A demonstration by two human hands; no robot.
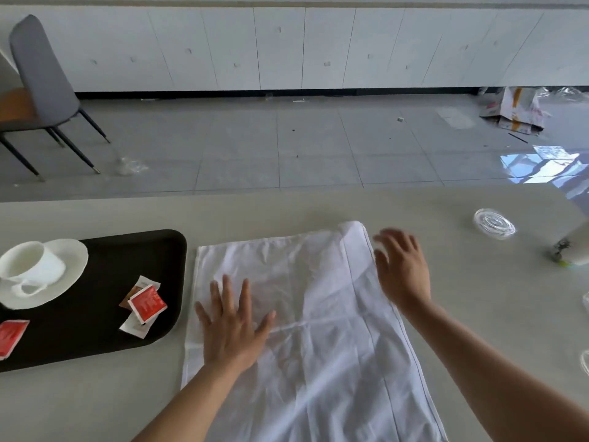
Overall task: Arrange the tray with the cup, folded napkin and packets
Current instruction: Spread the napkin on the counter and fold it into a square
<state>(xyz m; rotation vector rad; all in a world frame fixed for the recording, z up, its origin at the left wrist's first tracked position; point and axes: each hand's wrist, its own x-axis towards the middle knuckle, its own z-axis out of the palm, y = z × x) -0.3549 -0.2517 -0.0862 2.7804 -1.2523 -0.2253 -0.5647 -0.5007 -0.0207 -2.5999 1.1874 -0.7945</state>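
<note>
A white cloth napkin (312, 317) lies spread flat on the table in front of me. My left hand (231, 323) presses flat on its left part, fingers apart. My right hand (401, 266) hovers open over the napkin's right edge, blurred. A black tray (105, 327) sits to the left. On it stand a white cup (30, 263) on a white saucer (68, 269), a small pile of red and white packets (145, 306), and one more red packet (9, 338) at the frame's left edge.
A clear plastic lid (494, 223) lies at the table's far right, with a pale object (573, 247) beside it. Glass rims (585, 362) show at the right edge. Beyond the table: tiled floor, a grey chair (41, 81), white cabinets, cardboard litter (516, 110).
</note>
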